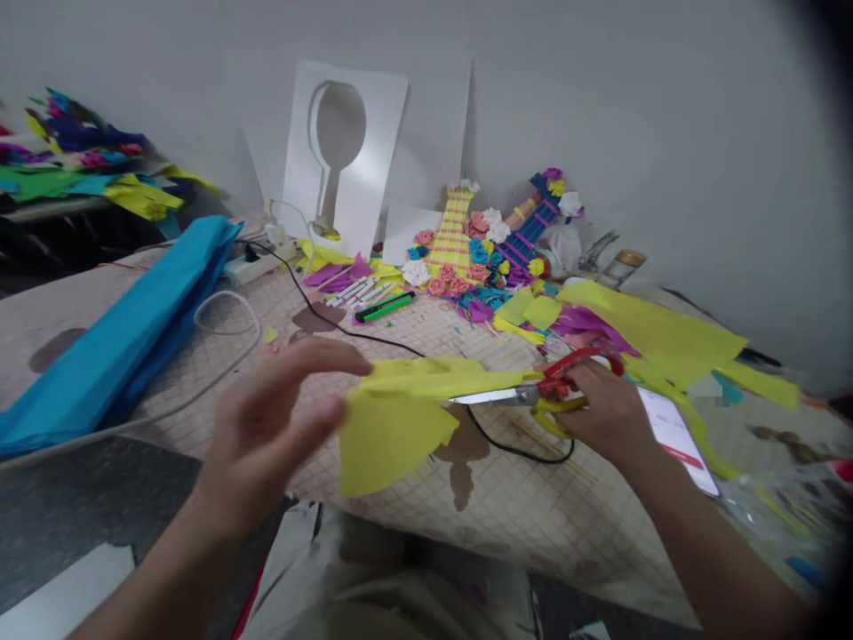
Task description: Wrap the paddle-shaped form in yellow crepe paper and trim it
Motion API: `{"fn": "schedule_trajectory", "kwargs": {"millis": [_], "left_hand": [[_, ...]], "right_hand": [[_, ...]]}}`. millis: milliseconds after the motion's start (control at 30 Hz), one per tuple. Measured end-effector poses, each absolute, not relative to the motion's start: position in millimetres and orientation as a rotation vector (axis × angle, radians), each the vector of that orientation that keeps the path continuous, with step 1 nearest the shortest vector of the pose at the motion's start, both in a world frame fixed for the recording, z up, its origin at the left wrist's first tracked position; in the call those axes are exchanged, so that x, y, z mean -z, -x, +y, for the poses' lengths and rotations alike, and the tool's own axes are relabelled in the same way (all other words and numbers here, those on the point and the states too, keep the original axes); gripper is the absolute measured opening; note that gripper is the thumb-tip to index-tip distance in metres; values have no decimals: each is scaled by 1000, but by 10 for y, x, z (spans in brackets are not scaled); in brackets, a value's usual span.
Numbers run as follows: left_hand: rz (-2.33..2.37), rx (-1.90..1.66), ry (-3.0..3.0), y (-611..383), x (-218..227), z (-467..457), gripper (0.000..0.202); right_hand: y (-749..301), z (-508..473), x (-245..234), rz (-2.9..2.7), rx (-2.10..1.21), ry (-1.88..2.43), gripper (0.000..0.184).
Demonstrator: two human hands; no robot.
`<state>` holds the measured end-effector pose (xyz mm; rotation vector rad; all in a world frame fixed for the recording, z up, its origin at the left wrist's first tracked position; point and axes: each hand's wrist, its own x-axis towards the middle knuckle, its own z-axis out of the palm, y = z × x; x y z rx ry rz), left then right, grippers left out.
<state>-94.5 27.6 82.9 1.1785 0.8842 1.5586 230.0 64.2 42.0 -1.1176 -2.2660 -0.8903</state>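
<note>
Head view: yellow paper (393,436) spans from left fingers (323,357), hold unclear, to scissors (520,395) gripped in right fingers (592,382).

- white board (368,182), round-topped cutout, propped near wall (600,107)
- blue folded sheet (133,329), table's (533,524) left side
- green cutter (385,308), just beside thin white sticks (353,293) (pens? too small to tell)
- yellow striped flowered piece (453,231); dark-blue flowered piece (533,222) next to it
- phone (674,433), screen lit, right side
- black cord (373,339) across table
</note>
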Motion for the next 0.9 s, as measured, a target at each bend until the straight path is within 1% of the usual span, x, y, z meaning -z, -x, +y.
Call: {"fn": "schedule_trajectory", "kwargs": {"millis": [100,167,367,500,733,900], "left_hand": [[1009,-1293,-1768,796,-913,270,23],[1045,-1260,-1949,714,-907,319,25],[1043,-1260,-2452,644,-827,469,13],[998,-1298,-2465,647,-816,473,8],[966,-1319,-2416,628,-846,484,6],[984,-1395,-2421,628,-839,527,8]], "right_hand": [[-2297,662,-422,-2246,883,1128,5],[-2303,670,-425,-2233,867,1137,5],[-2298,665,-443,-2173,836,1130,8],[-2281,671,-451,-2173,814,1117,7],[-2272,730,-458,-2120,855,1045,10],[-2227,794,-494,-2095,859,1027,11]]}}
